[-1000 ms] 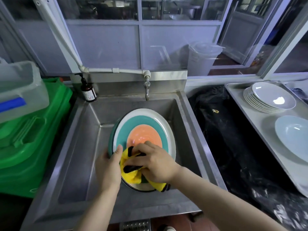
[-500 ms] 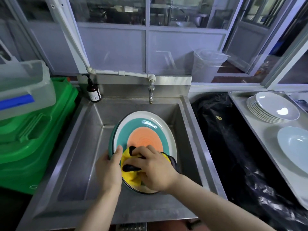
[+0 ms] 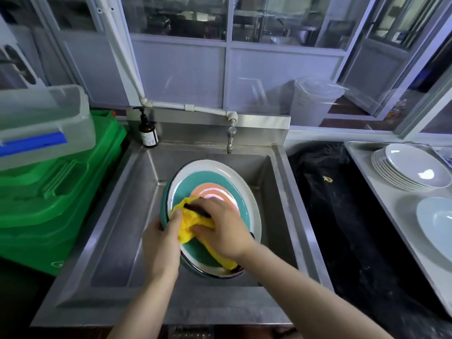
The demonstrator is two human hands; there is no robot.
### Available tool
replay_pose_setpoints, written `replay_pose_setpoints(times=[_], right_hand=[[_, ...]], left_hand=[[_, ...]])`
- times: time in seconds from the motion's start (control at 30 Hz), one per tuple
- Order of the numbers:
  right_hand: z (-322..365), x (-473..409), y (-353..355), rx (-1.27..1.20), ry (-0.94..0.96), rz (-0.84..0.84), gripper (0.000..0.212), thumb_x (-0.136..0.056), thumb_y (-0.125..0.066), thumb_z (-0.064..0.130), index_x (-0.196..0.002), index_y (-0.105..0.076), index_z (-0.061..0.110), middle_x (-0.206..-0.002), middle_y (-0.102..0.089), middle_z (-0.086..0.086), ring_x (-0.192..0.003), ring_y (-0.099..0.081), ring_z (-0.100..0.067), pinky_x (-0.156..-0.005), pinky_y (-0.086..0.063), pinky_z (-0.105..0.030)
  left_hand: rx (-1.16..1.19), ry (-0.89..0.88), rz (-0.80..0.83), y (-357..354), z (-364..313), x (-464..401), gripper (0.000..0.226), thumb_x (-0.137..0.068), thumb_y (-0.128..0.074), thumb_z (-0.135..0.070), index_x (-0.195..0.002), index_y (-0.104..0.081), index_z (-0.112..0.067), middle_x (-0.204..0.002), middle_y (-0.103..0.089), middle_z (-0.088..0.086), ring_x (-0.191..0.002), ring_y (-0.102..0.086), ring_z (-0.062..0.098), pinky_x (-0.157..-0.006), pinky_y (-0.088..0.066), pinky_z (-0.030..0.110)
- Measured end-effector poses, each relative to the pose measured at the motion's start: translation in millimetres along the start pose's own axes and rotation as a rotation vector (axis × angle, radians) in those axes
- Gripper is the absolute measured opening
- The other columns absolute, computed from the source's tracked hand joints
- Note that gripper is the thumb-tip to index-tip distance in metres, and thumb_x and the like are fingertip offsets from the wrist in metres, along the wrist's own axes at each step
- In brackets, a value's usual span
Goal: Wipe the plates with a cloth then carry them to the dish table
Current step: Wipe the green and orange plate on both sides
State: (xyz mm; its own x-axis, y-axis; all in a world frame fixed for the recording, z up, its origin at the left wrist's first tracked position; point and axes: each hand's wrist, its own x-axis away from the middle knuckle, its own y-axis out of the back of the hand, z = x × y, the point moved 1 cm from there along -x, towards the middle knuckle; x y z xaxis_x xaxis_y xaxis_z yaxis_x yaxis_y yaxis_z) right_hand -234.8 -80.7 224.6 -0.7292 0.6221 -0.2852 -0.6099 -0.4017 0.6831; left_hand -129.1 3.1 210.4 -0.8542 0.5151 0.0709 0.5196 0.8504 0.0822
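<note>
Nearest me, my left hand (image 3: 161,243) curls over the left rim of the round glazed plate with white border, teal ring and orange centre (image 3: 215,189), thumb on top, steadying it tilted inside the stainless steel sink basin (image 3: 117,216). My right hand (image 3: 220,228) presses down on the bunched yellow cloth with black markings (image 3: 188,216), fingers bent over it, against the plate's near-left face. The cloth is soft and will bunch wherever I push; its tail trails under my wrist toward the plate's lower edge.

The plate looks stiff, fairly heavy and breakable, and its shine suggests a wet, slick glaze. I judge the rim is the only sound hold, thumb above and fingers beneath, and both hands would be safer for the carry. There may be a second plate nested behind it, a teal edge shows at the left, but I cannot tell for certain.

Farther back, a brown pump bottle with white label (image 3: 147,134) stands on the sink's rear ledge beside the metal tap (image 3: 230,138). To the left, a clear plastic tub (image 3: 44,123) sits on green plastic crates (image 3: 58,192); its contents are not visible. To the right, the steel dish table (image 3: 381,192) holds a stack of white plates (image 3: 411,170) and a single pale blue plate (image 3: 437,223) lying apart from it.
</note>
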Motion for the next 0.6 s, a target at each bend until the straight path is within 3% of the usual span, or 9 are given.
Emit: replay_pose_setpoints(times=[0.07,0.1,0.2,0.27,0.37,0.53,0.6], right_hand=[[-12,-18,8,-0.029,-0.132,-0.107,0.045,-0.082,-0.068,0.023,-0.126,-0.059,0.022,-0.121,-0.059,-0.002,-0.112,-0.054,-0.021,-0.093,-0.034,-0.015],[-20,-27,14,-0.026,-0.237,-0.175,0.042,-0.084,-0.067,0.024,-0.125,-0.06,0.02,-0.121,-0.058,-0.004,-0.111,-0.055,-0.021,-0.09,-0.034,-0.016],[-43,-44,32,-0.022,-0.57,-0.332,0.031,-0.087,-0.059,0.028,-0.114,-0.061,0.013,-0.113,-0.058,-0.008,-0.102,-0.059,-0.028,-0.087,-0.045,-0.033],[-42,-46,35,-0.083,-0.647,-0.371,0.028,-0.087,-0.059,0.032,-0.108,-0.06,0.014,-0.107,-0.061,-0.007,-0.097,-0.061,-0.027,-0.081,-0.049,-0.035],[-14,-45,30,-0.111,-0.476,-0.382,0.029,-0.081,-0.064,0.032,-0.108,-0.064,0.021,-0.104,-0.066,0.0,-0.092,-0.06,-0.017,-0.076,-0.044,-0.026],[28,-18,1,-0.136,-0.179,-0.205,0.035,-0.072,-0.07,0.03,-0.107,-0.066,0.027,-0.095,-0.055,0.006,-0.083,-0.048,0.001,-0.076,-0.035,-0.009],[27,-18,4,-0.115,-0.159,-0.169,0.035,-0.072,-0.072,0.03,-0.107,-0.066,0.026,-0.096,-0.056,0.005,-0.087,-0.051,-0.003,-0.079,-0.036,-0.013]], left_hand=[[-0.026,-0.03,0.027,2,-4,4,0.007,-0.067,-0.059,-0.038,-0.067,-0.066,-0.036,-0.054,-0.062,-0.018,-0.046,-0.052,-0.002,-0.04,-0.036,0.01],[-0.04,-0.041,0.043,3,-7,6,0.006,-0.064,-0.057,-0.031,-0.067,-0.062,-0.029,-0.05,-0.058,-0.013,-0.043,-0.046,0.001,-0.037,-0.032,0.011],[-0.105,-0.072,0.12,6,-12,12,0.014,-0.055,-0.049,-0.019,-0.067,-0.055,-0.02,-0.051,-0.053,-0.005,-0.042,-0.041,0.004,-0.037,-0.029,0.014],[-0.141,-0.077,0.171,8,-15,16,0.019,-0.053,-0.048,-0.018,-0.068,-0.057,-0.024,-0.052,-0.057,-0.007,-0.043,-0.044,0.004,-0.039,-0.031,0.014],[-0.15,-0.086,0.204,9,-17,18,0.023,-0.053,-0.049,-0.02,-0.071,-0.06,-0.028,-0.059,-0.062,-0.005,-0.048,-0.049,0.005,-0.048,-0.038,0.025],[-0.176,-0.081,0.173,15,-22,11,0.018,-0.053,-0.048,-0.021,-0.065,-0.055,-0.031,-0.048,-0.051,-0.007,-0.042,-0.042,0.006,-0.047,-0.029,0.029],[-0.19,-0.098,0.173,16,-25,10,0.02,-0.053,-0.049,-0.022,-0.068,-0.057,-0.032,-0.052,-0.054,-0.005,-0.045,-0.044,0.007,-0.047,-0.031,0.029]])
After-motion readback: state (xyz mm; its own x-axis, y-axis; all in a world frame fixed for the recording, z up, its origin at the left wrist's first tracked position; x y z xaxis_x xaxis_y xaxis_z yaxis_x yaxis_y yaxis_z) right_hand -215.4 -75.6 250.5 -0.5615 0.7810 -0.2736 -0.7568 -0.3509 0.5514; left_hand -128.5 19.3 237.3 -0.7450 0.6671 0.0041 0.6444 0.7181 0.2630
